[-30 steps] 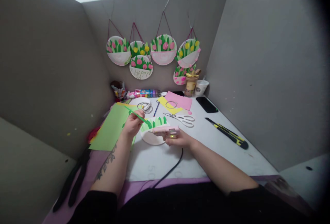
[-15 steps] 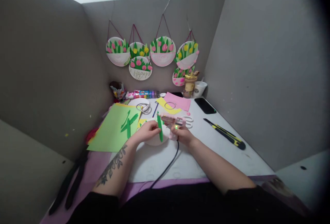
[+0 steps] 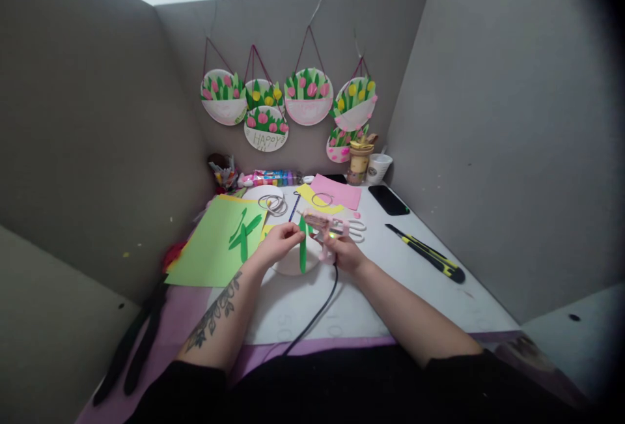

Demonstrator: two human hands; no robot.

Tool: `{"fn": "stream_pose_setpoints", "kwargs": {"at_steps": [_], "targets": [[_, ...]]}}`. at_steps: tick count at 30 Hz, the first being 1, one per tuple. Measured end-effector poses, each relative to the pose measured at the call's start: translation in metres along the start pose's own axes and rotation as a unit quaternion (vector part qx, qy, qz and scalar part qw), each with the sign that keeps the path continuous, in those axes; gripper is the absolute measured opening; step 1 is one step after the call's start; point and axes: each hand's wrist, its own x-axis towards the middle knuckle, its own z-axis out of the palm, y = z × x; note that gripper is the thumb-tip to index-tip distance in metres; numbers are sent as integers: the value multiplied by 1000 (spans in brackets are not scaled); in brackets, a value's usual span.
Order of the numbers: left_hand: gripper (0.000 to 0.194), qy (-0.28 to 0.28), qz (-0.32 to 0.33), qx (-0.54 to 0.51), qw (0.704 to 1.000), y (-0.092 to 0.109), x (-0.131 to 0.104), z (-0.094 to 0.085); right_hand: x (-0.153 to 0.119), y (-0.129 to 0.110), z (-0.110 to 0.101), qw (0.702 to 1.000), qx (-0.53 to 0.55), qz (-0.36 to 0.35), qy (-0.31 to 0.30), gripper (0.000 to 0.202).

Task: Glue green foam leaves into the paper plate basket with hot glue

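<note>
Between the fingertips of my left hand [image 3: 282,242] is a green paper leaf [image 3: 303,251], held upright. My right hand [image 3: 344,251] is wrapped round a pink glue gun [image 3: 326,223], its nozzle pointing left near the leaf's upper end. A small light glows on the gun, and a black cord [image 3: 317,315] runs down from its handle. Below both hands lies a white paper plate [image 3: 289,266], partly covered by them. Several cut green leaves [image 3: 244,235] rest on light green paper [image 3: 205,261] to the left.
White-handled scissors [image 3: 358,229] lie behind the glue gun. A yellow-black utility knife [image 3: 430,254] and a phone [image 3: 388,200] are on the right. Pink paper [image 3: 336,191], a blue pencil [image 3: 294,208] and coiled cord [image 3: 273,204] lie further back. Decorated plates [image 3: 308,111] hang on the grey partition.
The leaf has turned slightly to a more vertical position in my left hand. The glue gun has shifted a little, with its nozzle still near the leaf's top.
</note>
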Motion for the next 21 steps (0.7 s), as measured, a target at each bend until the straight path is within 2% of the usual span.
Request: {"fn": "stream_pose_setpoints", "kwargs": {"at_steps": [3, 6, 8, 11, 15, 18, 21], "targets": [[32, 43, -39, -65, 996, -5, 2, -10, 9, -8, -5, 993, 50, -44, 96, 38], [34, 94, -106, -198, 970, -13, 5, -22, 19, -9, -18, 975, 19, 22, 219, 32], [35, 100, -150, -300, 937, -21, 8, -27, 23, -5, -25, 963, -31, 80, 256, 29], [37, 87, -200, -412, 885, -36, 12, -28, 25, 4, -26, 951, -57, 138, 270, 27], [30, 58, -246, -484, 838, -50, 17, -27, 26, 12, -22, 955, -27, 156, 249, 25], [28, 35, -268, -510, 817, -56, 19, -28, 28, 18, -25, 963, -22, 152, 223, 27], [29, 22, -264, -513, 816, -56, 18, -30, 31, 27, -30, 960, -38, 145, 238, 33]]}}
